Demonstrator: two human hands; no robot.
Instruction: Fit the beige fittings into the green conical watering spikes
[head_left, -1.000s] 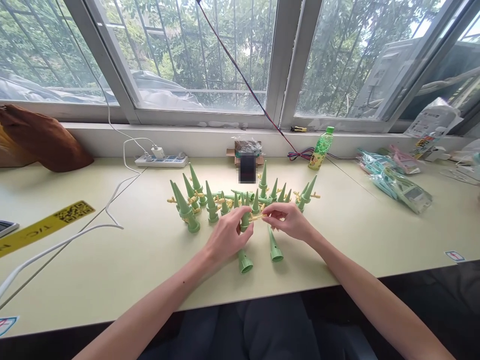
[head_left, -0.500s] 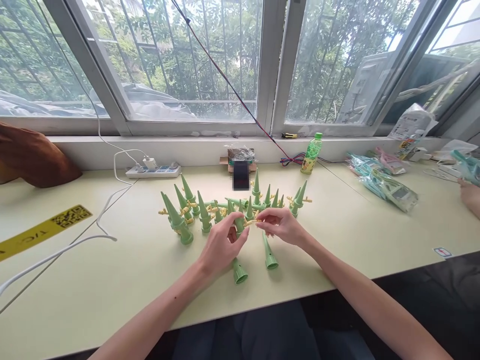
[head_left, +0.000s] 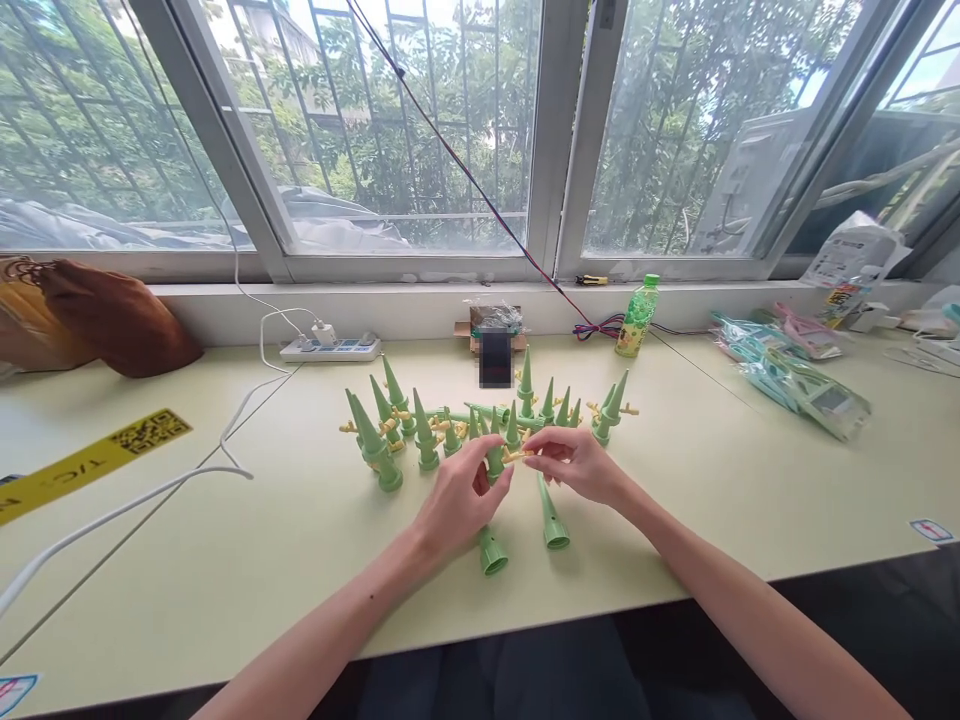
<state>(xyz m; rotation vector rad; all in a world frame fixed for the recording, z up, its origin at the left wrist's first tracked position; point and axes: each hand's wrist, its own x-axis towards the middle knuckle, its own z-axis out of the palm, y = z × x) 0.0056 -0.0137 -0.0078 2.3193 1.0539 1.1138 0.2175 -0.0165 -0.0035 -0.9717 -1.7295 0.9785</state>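
Note:
My left hand [head_left: 459, 500] is closed around an upright green plastic cone [head_left: 495, 462], its thumb and fingers on either side. My right hand [head_left: 589, 468] pinches a small yellow plastic piece [head_left: 514, 457] at the cone's side; whether it is seated in the cone, I cannot tell. Below the hands, two loose green cones lie on the table, one with its open base [head_left: 493, 558] towards me and the other [head_left: 553, 525] to its right. Several green cones with yellow side pieces stand beyond, such as the cone [head_left: 425, 432] left of my hands.
A power strip [head_left: 337, 348], a dark pixelated object [head_left: 495, 358] and a green-capped bottle [head_left: 637, 318] stand along the window ledge. Plastic-wrapped items [head_left: 795, 375] lie at the right. On the left are a brown bag [head_left: 120, 315], a white cable [head_left: 150, 490] and a yellow strip [head_left: 97, 462].
The camera view has turned a little left, so the scene sits further right. Another person's hand at the right edge is out of view. Both my hands keep nearly the same hold.

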